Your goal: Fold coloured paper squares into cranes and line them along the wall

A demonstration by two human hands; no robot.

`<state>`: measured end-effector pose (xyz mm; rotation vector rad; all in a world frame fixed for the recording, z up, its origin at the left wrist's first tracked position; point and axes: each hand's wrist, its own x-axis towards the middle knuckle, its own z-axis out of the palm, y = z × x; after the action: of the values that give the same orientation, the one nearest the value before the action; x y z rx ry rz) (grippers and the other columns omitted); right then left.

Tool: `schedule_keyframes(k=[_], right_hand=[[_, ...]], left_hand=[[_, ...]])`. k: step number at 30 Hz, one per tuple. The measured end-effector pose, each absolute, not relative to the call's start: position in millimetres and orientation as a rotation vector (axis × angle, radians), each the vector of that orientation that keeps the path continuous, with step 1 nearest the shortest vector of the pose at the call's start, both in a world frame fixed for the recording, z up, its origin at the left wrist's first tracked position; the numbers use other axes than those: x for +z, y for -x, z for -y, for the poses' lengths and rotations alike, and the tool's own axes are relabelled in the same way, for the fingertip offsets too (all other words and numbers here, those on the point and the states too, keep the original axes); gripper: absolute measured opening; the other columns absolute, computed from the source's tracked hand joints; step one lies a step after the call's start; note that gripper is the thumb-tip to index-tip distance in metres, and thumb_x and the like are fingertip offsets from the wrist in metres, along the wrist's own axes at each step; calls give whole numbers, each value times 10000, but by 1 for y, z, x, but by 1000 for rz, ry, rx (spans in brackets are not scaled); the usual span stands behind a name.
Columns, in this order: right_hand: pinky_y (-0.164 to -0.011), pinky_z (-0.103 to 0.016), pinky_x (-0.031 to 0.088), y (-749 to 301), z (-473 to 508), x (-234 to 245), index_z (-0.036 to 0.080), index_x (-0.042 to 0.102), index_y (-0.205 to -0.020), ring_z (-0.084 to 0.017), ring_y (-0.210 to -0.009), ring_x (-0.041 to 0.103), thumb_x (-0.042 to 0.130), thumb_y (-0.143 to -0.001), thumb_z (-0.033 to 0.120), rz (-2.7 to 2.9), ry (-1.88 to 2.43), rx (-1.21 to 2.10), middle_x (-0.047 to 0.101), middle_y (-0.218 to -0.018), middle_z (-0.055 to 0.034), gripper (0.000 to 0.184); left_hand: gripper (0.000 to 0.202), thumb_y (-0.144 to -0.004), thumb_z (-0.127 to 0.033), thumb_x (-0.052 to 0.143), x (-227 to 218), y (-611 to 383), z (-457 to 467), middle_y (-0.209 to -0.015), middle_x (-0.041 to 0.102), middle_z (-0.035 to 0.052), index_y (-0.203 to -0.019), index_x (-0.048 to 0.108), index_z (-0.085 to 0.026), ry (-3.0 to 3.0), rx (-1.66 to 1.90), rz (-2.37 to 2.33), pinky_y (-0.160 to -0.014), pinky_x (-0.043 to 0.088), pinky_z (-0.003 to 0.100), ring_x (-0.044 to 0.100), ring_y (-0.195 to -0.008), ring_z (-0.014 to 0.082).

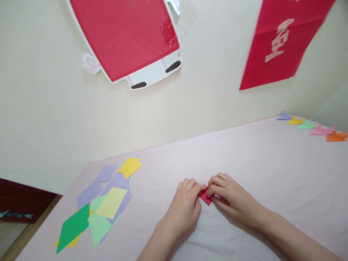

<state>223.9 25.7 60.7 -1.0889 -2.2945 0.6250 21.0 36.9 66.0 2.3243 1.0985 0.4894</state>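
Note:
A small folded piece of red paper lies on the pale cloth-covered surface, between my two hands. From the left, my left hand presses its index finger on the paper's upper left edge, its other fingers curled. On the other side, my right hand has its fingers bent and its fingertips pinching the paper's right edge. The fingers partly cover the paper, so its full folded shape is hidden.
Loose coloured paper sheets overlap at the left, among them a green sheet and a yellow sheet. Several folded paper figures, one an orange figure, stand in a row at the far right. Behind is a wall with red decorations.

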Motion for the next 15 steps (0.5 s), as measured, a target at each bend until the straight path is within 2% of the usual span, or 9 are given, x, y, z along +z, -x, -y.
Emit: schedule_keyframes(k=[5,10,15], right_hand=[[-764,-347,396,-224,-29,59,191,588,-814,-210,-841,499,533,-896,55,2259,1144,632,607,-843,-42,168],[-769,-351,392,-224,-29,59,189,571,-811,-210,-836,500,531,-891,56,2229,1153,635,608,-842,-41,161],[-787,-357,395,-224,-29,59,196,568,-812,-214,-862,500,525,-881,65,2187,1170,633,611,-865,-40,153]], left_hand=[[307,-796,-18,563,73,-22,-37,-1019,590,14,-978,656,-247,-2356,467,-1124,-867,399,340,507,-981,203],[120,-879,-156,626,76,-26,-39,-975,601,-1,-919,677,-256,-2402,471,-1142,-855,401,343,514,-946,196],[134,-884,-88,589,68,-34,-39,-924,620,11,-879,647,-209,-2461,510,-1167,-840,398,350,510,-937,209]])
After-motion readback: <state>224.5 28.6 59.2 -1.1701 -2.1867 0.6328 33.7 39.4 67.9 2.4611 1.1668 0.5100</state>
